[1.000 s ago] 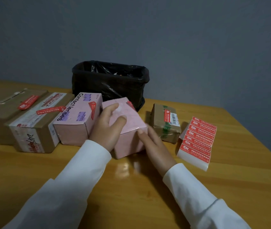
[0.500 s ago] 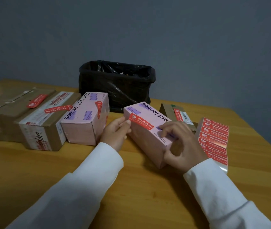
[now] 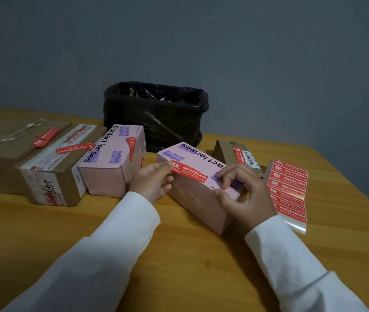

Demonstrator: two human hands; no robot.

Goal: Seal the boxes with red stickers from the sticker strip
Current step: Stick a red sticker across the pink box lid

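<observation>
A pink contact-lens box (image 3: 198, 199) lies at an angle in the middle of the table, with a red sticker (image 3: 189, 173) across its top edge. My left hand (image 3: 151, 183) has its thumb and fingers at the sticker's left end, at the box's corner. My right hand (image 3: 244, 192) grips the box's right end, fingers curled over the top and thumb on the side. The sticker strip (image 3: 289, 190) with several red stickers lies flat to the right of that hand.
A second pink box (image 3: 113, 161) and two brown cartons (image 3: 54, 167) (image 3: 5, 152), each bearing a red sticker, stand in a row at the left. A small brown box (image 3: 237, 154) sits behind my right hand. A black-lined bin (image 3: 156, 113) stands at the back.
The pink box was turned over, so its printed top with the red sticker now faces up. My right hand moved from beside the box onto its right end; my left went to the sticker's end.
</observation>
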